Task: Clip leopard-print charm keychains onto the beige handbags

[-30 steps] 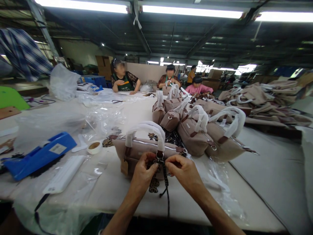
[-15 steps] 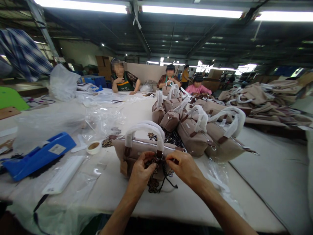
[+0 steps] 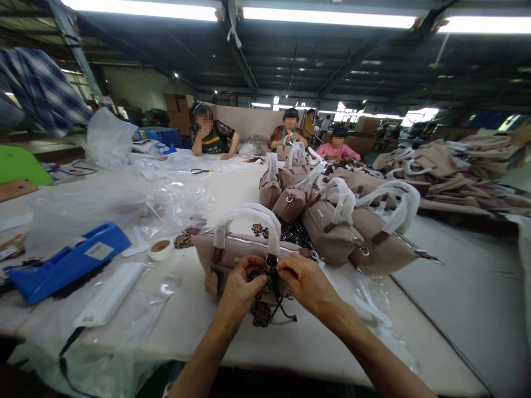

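Note:
A taupe handbag (image 3: 244,249) stands upright in front of me, its handles (image 3: 249,213) wrapped in white. At the base of the nearer handle is a metal ring (image 3: 271,261). A leopard-print flower charm (image 3: 261,314) with a black braided cord (image 3: 286,312) hangs there against the bag's front. My left hand (image 3: 244,287) is closed, thumb and fingers pinching the upper part of the charm beside the ring. From the other side, my right hand (image 3: 305,282) is closed in a pinch close to the ring; what lies between its fingertips is hidden.
Several finished-looking handbags (image 3: 327,226) stand behind and to the right. Left lie a blue tape dispenser (image 3: 78,260), a tape roll (image 3: 161,249), a white power bank-like bar (image 3: 110,293) and clear plastic bags (image 3: 95,215). Co-workers (image 3: 213,135) sit across the table.
My right hand has moved slightly left, closer to the ring and my left hand. The cord's loose end has shifted a little left. A co-worker across has raised a hand to the head.

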Motion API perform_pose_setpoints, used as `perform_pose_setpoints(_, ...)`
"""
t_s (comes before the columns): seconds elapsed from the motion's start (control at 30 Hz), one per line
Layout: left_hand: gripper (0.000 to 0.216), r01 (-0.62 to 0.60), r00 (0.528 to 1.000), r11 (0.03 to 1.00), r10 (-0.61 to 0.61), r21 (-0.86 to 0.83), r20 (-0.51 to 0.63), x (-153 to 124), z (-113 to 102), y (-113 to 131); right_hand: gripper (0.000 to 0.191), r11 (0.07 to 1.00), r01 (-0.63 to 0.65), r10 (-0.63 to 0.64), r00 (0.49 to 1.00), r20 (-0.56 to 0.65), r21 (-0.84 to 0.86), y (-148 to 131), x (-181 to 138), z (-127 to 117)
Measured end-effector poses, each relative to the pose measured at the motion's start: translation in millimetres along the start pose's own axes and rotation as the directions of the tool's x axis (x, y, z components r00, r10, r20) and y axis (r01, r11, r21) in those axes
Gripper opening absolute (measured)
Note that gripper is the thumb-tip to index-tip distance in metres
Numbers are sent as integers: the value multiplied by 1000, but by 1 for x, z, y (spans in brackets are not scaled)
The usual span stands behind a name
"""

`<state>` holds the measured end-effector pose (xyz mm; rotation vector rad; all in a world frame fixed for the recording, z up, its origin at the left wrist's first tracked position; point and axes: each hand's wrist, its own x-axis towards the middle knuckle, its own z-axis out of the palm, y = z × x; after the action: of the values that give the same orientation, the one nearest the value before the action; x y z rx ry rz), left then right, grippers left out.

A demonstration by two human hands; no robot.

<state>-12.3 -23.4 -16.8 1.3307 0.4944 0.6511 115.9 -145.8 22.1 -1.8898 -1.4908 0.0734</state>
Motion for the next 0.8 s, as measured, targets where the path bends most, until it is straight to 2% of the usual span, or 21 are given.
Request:
perform_pose_setpoints(0.23,23,36,999,999,-36,0,0,2,-2,-6,17,994,64,-63,998,22,-83,-1,5,-3)
perform_pose_setpoints(0.47,30,106,993,988,-112,-108,-47,-2,4,-11,15,999,-3,0,997,-77,-45,1,-3,8)
perform_pose_setpoints(0.57,30,128,992,991,-129,-36,-19,-2,3,-12,15,1000,-20,22,993,-114,19,2,-7,12)
perform_pose_setpoints(0.8,21,80,990,986,-96,146,100,-3,0,-3,17,997,6,5,990,-140,76,4,-12,18)
